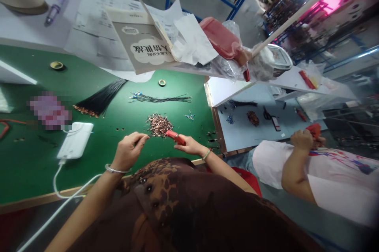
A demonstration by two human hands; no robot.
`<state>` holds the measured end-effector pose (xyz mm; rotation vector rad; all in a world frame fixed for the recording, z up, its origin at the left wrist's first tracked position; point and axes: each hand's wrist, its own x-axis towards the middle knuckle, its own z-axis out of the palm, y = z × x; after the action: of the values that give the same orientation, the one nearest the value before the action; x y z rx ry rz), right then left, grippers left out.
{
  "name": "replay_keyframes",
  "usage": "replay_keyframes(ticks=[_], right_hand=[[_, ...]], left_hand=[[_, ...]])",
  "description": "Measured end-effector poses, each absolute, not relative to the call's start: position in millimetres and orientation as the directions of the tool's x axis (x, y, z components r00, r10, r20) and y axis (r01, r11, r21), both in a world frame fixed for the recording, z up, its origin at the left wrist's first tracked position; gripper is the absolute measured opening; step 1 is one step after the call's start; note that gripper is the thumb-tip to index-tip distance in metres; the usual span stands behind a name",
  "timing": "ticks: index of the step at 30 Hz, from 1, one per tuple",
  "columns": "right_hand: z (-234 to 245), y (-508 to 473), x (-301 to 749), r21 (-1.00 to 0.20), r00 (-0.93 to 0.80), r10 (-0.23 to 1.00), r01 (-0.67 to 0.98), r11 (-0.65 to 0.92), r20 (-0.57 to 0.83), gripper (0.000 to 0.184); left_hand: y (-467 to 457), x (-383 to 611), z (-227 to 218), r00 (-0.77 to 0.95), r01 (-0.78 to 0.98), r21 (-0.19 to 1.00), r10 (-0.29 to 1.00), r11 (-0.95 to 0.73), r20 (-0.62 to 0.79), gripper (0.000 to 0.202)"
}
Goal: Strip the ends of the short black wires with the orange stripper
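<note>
My left hand (130,150) is closed in a pinch just left of a heap of small copper-coloured terminals (158,124). Whatever its fingertips hold is too small to make out. In my right hand (192,145) are red-handled pliers (175,137), their front end at the heap's lower right edge. Behind the heap lies a thin bundle of black wires (166,98) with blue ends. A few blue-and-silver terminals (190,116) are scattered to its right. Farther left, a thick bundle of black wires (102,96) fans out to copper-coloured tips.
A white power bank (75,140) with a cable lies on the green table (124,116), left of my hands. Tape rolls (161,83) sit farther back. Papers and a booklet (142,43) overhang from the shelf. At right, another person (310,165) sits at a neighbouring table.
</note>
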<state>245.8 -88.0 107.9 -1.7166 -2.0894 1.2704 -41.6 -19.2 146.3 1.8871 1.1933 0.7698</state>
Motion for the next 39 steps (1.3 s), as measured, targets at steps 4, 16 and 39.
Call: replay_keyframes(ticks=[4,16,39], right_hand=[[89.0,-108.1,258.1,-0.432,-0.269,0.863,0.9,0.067,-0.427,0.027],[130.8,-73.4,183.2,-0.875,-0.224,0.974,0.478,0.072,-0.042,0.028],[104.6,-46.1,196.0,-0.839,0.147,0.842,-0.278,-0.468,-0.518,0.045]], left_hand=[[-21.6,-44.0,143.0,0.363,0.453,0.848,0.926,-0.276,0.107,0.031],[-44.4,-27.8,140.3,0.374,0.439,0.844,0.917,-0.308,0.141,0.028],[-78.4,-58.4,127.8,0.176,0.45,0.87,0.935,0.202,-0.308,0.042]])
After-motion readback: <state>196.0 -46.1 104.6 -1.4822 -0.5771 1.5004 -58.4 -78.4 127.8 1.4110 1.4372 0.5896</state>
